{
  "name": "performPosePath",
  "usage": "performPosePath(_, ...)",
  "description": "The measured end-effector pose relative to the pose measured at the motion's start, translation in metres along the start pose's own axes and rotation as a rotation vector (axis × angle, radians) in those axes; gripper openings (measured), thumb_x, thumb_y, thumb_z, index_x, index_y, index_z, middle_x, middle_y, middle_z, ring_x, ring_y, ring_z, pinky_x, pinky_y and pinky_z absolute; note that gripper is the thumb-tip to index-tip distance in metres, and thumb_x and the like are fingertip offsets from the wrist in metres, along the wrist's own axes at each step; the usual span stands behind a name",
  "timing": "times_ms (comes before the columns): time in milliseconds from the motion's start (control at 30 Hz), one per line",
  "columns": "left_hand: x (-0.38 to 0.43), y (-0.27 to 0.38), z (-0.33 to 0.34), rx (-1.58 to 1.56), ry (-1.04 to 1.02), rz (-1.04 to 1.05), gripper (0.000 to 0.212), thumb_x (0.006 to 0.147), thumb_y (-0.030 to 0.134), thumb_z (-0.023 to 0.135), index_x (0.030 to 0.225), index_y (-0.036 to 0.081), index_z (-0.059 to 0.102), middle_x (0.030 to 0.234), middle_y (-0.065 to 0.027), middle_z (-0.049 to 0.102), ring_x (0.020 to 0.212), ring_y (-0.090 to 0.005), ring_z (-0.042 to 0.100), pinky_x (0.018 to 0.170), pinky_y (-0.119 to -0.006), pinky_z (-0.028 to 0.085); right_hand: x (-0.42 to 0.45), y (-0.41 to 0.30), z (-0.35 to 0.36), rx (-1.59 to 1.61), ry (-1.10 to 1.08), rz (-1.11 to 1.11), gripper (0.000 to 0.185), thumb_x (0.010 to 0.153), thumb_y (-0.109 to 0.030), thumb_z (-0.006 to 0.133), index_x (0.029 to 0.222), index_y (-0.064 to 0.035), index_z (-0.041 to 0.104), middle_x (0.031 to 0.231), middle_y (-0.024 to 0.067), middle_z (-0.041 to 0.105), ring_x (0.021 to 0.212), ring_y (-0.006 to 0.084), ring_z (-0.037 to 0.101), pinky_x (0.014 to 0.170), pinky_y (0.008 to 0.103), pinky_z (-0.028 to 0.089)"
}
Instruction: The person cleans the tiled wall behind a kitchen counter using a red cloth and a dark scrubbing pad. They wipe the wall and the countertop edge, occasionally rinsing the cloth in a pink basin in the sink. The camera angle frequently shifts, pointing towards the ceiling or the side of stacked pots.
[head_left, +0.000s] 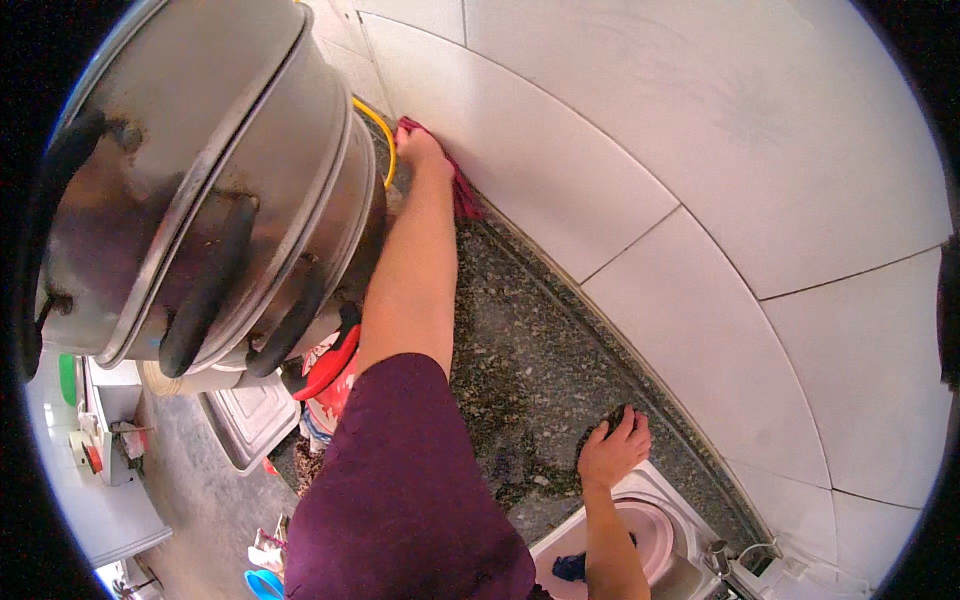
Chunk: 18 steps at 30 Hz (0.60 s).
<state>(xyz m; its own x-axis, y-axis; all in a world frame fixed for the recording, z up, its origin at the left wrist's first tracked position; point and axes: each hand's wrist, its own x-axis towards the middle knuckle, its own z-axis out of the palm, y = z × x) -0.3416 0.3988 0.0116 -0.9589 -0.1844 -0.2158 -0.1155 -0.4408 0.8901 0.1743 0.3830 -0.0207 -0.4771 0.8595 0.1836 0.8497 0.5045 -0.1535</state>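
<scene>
My left hand (421, 148) presses a dark red cloth (466, 196) into the far corner, where the speckled dark granite counter (517, 360) meets the white tiled wall (555, 157). Part of the cloth trails behind the wrist along the wall's foot. A yellow hose (387, 142) curves just left of that hand. Nearer to me, my right hand (613, 450) rests above the counter beside the sink (637, 487), its fingers curled round a small dark object (616, 417) that is mostly hidden. Inside the sink is a pink basin (664, 525) with a dark blue cloth (570, 567) near it.
Large aluminium pots (217, 97) with black handles are stacked close to the left of my forearm. Below them are a red-patterned item (330, 375) and a metal tray (251, 420). A blue plastic container (264, 583) sits lower left. A metal fitting (718, 556) stands by the sink's right edge.
</scene>
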Motion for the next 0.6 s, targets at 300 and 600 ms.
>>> performPosePath(300, -0.120, 0.013, 0.001, -0.135, -0.003, 0.002, 0.034, 0.083, 0.004, 0.036, 0.110, 0.005, 0.057, 0.096, -0.0068, 0.059, 0.081, -0.0190, 0.056, 0.072, -0.032, 0.048, 0.001, 0.008, 0.013, 0.100, 0.096, -0.030, 0.050, 0.074, -0.017, 0.062, 0.120, -0.0051, 0.049, 0.123, 0.0179, 0.046, 0.111, 0.0365, 0.042, 0.096, 0.0476, 0.031)
performPosePath(600, -0.293, 0.028, -0.185, 0.924, -1.006, 0.690, 0.031, 0.078, 0.017, 0.059, 0.107, 0.007, 0.057, 0.114, -0.0175, 0.051, 0.102, -0.0347, 0.050, 0.088, -0.042, 0.041, 0.000, -0.004, 0.007, -0.008, 0.060, -0.005, 0.046, 0.077, -0.024, 0.060, 0.119, -0.0092, 0.049, 0.125, 0.0120, 0.045, 0.114, 0.0322, 0.041, 0.093, 0.0467, 0.032)
